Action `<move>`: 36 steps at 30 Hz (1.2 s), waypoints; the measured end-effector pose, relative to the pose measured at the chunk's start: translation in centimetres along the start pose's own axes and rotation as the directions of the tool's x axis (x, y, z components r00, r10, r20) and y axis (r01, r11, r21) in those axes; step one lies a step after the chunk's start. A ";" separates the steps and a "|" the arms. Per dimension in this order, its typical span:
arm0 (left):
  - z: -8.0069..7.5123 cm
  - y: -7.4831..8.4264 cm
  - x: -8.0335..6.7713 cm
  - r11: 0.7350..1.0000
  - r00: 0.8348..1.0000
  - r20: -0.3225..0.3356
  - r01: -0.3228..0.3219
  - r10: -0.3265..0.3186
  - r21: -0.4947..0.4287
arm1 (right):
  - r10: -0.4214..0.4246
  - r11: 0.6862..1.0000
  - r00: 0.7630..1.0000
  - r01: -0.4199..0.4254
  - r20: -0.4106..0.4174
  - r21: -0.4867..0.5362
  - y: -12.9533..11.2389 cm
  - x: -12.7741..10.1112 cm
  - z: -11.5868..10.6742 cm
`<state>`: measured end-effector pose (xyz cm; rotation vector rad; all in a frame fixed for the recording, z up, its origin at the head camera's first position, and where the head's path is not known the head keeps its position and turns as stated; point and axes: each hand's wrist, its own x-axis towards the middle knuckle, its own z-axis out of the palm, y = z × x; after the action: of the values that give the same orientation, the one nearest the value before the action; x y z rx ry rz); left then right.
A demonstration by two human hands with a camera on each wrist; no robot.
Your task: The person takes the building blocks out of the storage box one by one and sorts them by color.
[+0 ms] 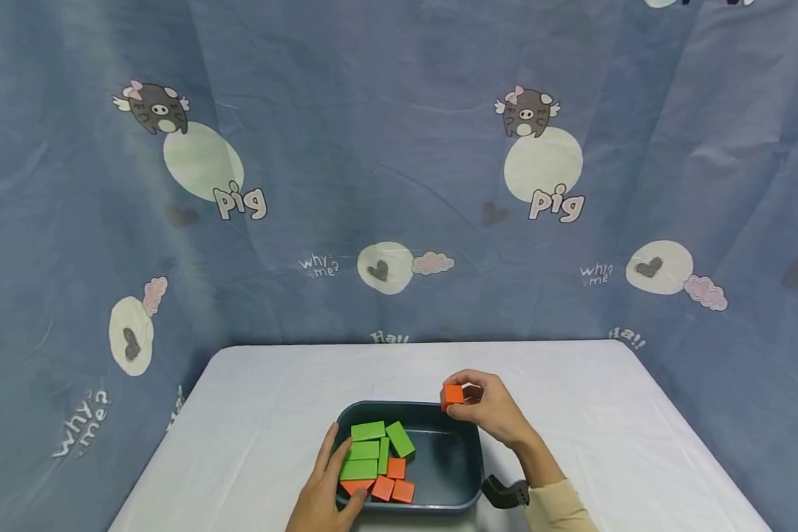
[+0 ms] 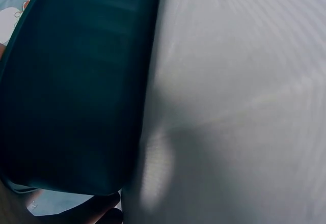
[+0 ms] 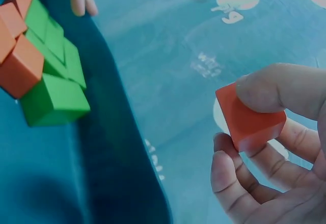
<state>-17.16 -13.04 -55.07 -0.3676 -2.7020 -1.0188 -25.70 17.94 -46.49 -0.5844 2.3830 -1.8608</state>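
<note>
My right hand [image 1: 495, 410] pinches an orange cube [image 3: 249, 114] between thumb and fingers, up by the far right rim of a dark teal tray [image 1: 448, 473]. Extended fingers of my left hand [image 1: 326, 480] rest along the tray's left side, one of them over the rim, with the thumb across the front left corner. Green blocks [image 1: 362, 449] lie together in the tray's left half. Several orange blocks [image 1: 403, 492] are grouped at the front of them, and an orange piece [image 1: 357, 486] lies partly behind the left thumb.
The tray stands on a white-covered table [image 1: 273, 399]. A blue printed curtain [image 1: 399, 185] hangs behind and at the sides. A black band [image 1: 504, 493] is round the right wrist, beside the tray's front right corner.
</note>
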 end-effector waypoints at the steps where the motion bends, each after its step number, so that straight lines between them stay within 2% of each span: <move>1: -0.1 0.0 0.0 1.000 1.000 0.006 0.003 -0.003 0.006 | 0.003 1.000 1.000 -0.003 -0.013 0.002 0.1 0.0 -0.2; 4: -0.1 0.1 0.3 1.000 0.999 0.037 0.021 -0.021 0.000 | 0.018 1.000 0.999 -0.018 -0.039 -0.003 0.2 -0.3 -1.0; 11: -0.2 0.4 0.7 0.994 0.988 0.109 0.109 -0.107 -0.016 | 0.055 0.998 0.995 -0.056 -0.088 -0.017 0.7 -1.1 -2.6; 18: -0.6 1.2 0.5 0.974 0.959 0.176 0.225 -0.223 0.009 | 0.096 0.995 0.986 -0.098 -0.139 -0.004 1.5 -1.8 -3.6; 29: -0.6 1.5 0.5 0.962 0.946 0.179 0.274 -0.271 0.010 | 0.159 0.987 0.966 -0.159 -0.203 0.019 3.6 -2.9 -5.2; 36: -0.7 1.5 0.5 0.964 0.949 0.175 0.266 -0.264 0.009 | 0.203 0.979 0.953 -0.201 -0.226 0.032 4.5 -3.4 -5.2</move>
<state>-17.10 -12.36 -53.53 -0.0999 -2.9638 -1.1243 -25.13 24.75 -49.99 -0.1221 2.4576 -1.9391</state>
